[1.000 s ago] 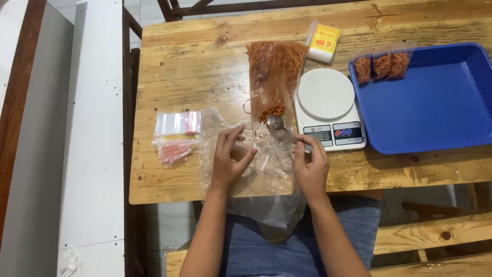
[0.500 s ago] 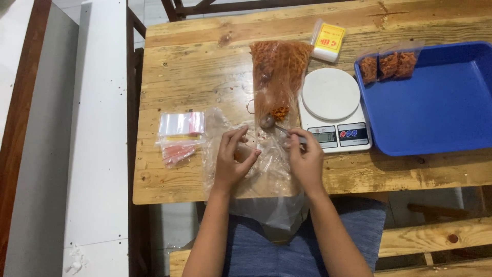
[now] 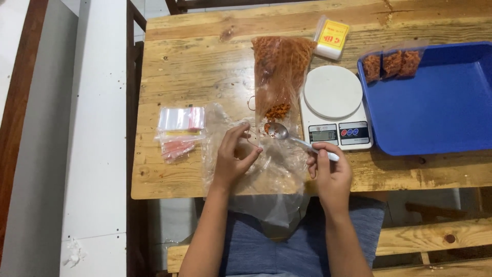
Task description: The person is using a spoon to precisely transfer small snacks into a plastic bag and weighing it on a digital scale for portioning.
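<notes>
My right hand [image 3: 330, 172] grips the handle of a metal spoon [image 3: 279, 131] whose bowl lies at the mouth of a long clear bag of orange-red shredded snack [image 3: 281, 69]. My left hand [image 3: 233, 159] rests on the crumpled clear plastic bag [image 3: 277, 169] spread over the table's front edge, its fingers pinching the plastic near the spoon. A few crumbs sit in the spoon's bowl.
A white kitchen scale [image 3: 334, 105] stands right of the snack bag. A blue tray [image 3: 435, 102] at the right holds three small filled packets [image 3: 392, 62]. A stack of small zip bags [image 3: 180, 128] lies to the left, a yellow packet [image 3: 333, 37] at the back. The wooden table [image 3: 195, 66] ends near my lap.
My right hand has shifted a little to the right with the spoon, whose bowl now shows at the bag's mouth. My left hand stays on the plastic.
</notes>
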